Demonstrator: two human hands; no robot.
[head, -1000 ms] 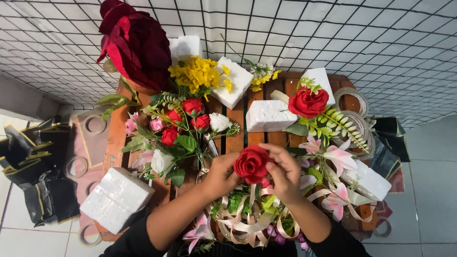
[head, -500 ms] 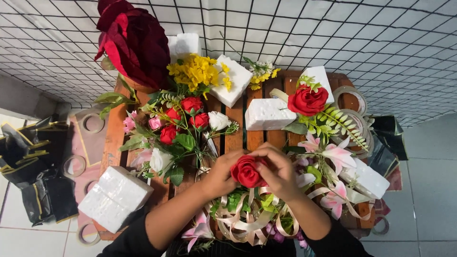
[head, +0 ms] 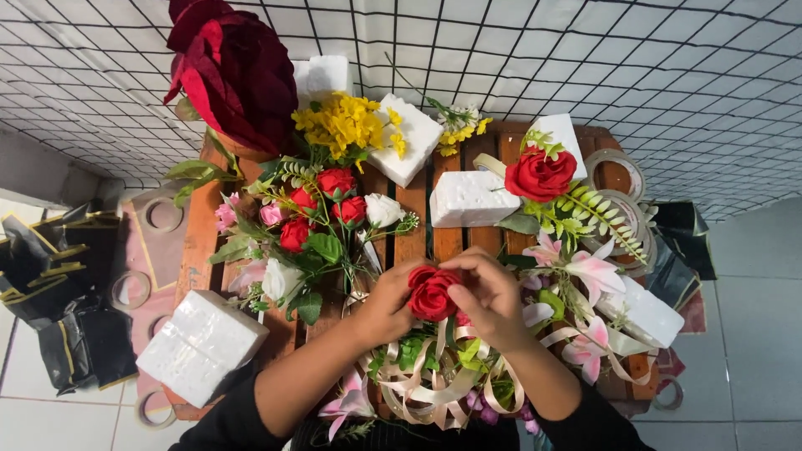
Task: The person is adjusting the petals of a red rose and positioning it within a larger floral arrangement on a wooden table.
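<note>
— White tiled wall [head: 585,50] behind, slatted wooden surface [head: 413,209] below, and it's crowded with flowers.

— Both hands meet near the front edge. Left hand [head: 386,305] and right hand [head: 489,296] each have a grip closed on one small red rose [head: 431,294], fingers pinching it from either side.

— And under that rose?

— A bundle of cream ribbon loops [head: 434,384] with green leaves, right at the front edge.

— Around them?

— A white foam block [head: 202,344] at the front left corner, another foam block [head: 472,199] mid-surface, a second red rose [head: 540,174] just beside it. Yellow blossoms [head: 342,124] toward the back, a big dark-red flower [head: 234,71] at the back left corner.
</note>
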